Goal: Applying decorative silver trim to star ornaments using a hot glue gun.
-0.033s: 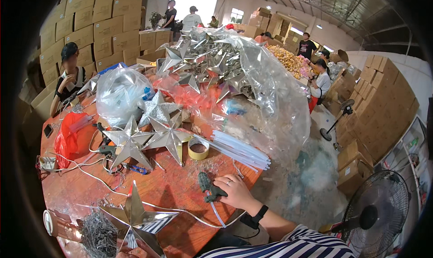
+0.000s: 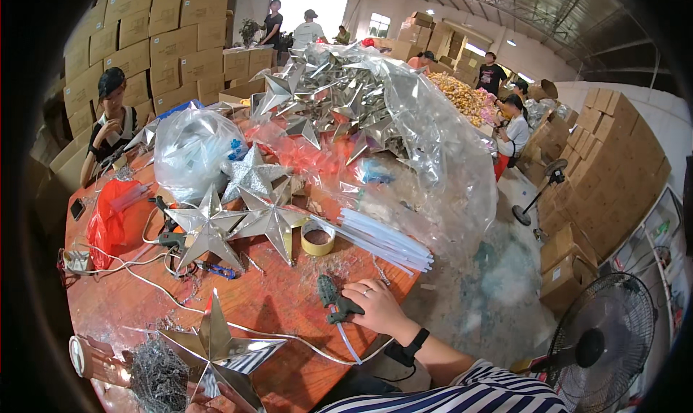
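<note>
My right hand [image 2: 374, 306], a ring on one finger, is closed around the handle of a dark green glue gun [image 2: 329, 292] low over the table. A translucent glue stick [image 2: 349, 344] sticks out of its back end. At the bottom edge, my left hand [image 2: 209, 406] shows only in part, its fingers gripping the lower part of a shiny silver star [image 2: 216, 346]. Beside that star lies a tangle of silver tinsel [image 2: 157, 375]. Farther off are two more silver stars, a plain one [image 2: 206, 227] and another [image 2: 270, 219], plus a glittery star [image 2: 250, 173].
On the red-brown table [image 2: 289, 312] lie a tape roll [image 2: 317, 238], several glue sticks [image 2: 379, 240], pliers [image 2: 216, 270] and a white cord [image 2: 170, 294]. A large heap of silver stars [image 2: 339, 95] stands behind. A fan [image 2: 603, 341] is at right; a person [image 2: 112, 117] sits across at left.
</note>
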`<state>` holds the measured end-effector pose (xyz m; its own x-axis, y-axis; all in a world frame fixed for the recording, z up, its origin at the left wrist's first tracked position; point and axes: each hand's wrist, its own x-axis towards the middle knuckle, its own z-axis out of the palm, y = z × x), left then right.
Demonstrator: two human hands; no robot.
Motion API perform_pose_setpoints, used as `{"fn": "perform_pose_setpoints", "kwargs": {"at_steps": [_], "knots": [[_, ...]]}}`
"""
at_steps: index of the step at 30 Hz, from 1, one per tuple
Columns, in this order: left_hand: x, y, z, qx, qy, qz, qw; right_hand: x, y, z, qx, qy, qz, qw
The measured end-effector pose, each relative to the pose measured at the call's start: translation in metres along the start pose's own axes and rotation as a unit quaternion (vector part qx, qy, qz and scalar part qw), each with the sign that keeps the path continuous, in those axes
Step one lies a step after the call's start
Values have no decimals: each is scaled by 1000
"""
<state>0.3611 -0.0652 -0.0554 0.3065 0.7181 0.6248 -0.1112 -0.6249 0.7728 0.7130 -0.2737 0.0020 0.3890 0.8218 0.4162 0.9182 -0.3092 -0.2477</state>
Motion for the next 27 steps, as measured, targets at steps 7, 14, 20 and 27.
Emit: {"fn": "perform_pose_setpoints", "kwargs": {"at_steps": [7,14,20,27], "knots": [[5,-1,-1,6,2,8,1000,1,1,-1,8,-13,2,1000],[8,-2,-2,13,-3,10,1000,0,2,-1,5,-16,6,1000],[5,0,-3,18,-3,8,1000,0,2,0,8,-11,-1,1000],[2,6,-10,29,-3,4,1000,1,-1,-3,4,-10,5,1000]]}}
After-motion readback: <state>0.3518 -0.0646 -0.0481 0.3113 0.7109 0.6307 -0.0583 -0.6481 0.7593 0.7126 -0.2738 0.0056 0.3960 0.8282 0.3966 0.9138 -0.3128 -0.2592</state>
